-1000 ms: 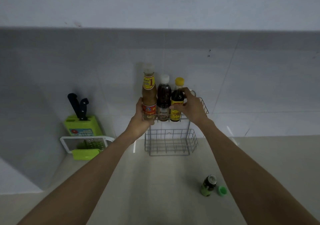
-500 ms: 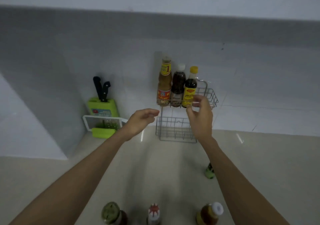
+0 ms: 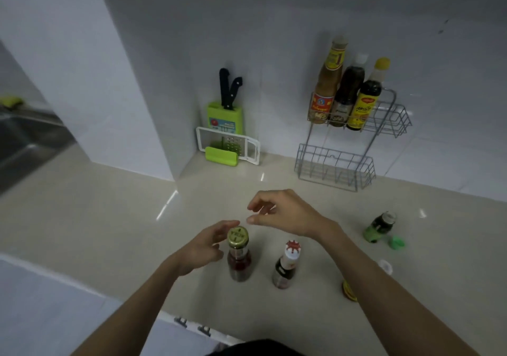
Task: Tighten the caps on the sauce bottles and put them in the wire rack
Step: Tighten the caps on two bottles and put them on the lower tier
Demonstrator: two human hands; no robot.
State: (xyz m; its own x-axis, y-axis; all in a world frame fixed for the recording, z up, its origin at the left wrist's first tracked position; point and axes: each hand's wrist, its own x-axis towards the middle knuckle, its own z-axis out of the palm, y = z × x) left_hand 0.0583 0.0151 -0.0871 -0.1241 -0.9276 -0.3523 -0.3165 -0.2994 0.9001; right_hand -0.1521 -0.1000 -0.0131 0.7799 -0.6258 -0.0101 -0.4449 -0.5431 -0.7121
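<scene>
A two-tier wire rack (image 3: 384, 133) stands against the wall; its top shelf holds three bottles: an orange-brown one (image 3: 326, 86), a dark one (image 3: 347, 92) and a yellow-capped one (image 3: 366, 100). On the counter near me stands a red sauce bottle with a gold cap (image 3: 238, 254). My left hand (image 3: 204, 246) is beside its neck, fingers apart, holding nothing. My right hand (image 3: 285, 213) hovers just above and right of that cap, fingers loosely spread. A bottle with a red-and-white cap (image 3: 286, 265) stands to the right. Farther right is a small green bottle (image 3: 380, 226) with its green cap (image 3: 396, 243) lying beside it.
A green knife block (image 3: 225, 114) and a white-and-green slicer (image 3: 230, 148) sit in the corner. A sink (image 3: 24, 141) lies at far left. A yellow-labelled bottle (image 3: 348, 291) and a white cap (image 3: 385, 265) are partly hidden by my right arm.
Both hands have left the rack and come down to the gold-capped bottle near the counter's front. The view has tilted down and shifted left.
</scene>
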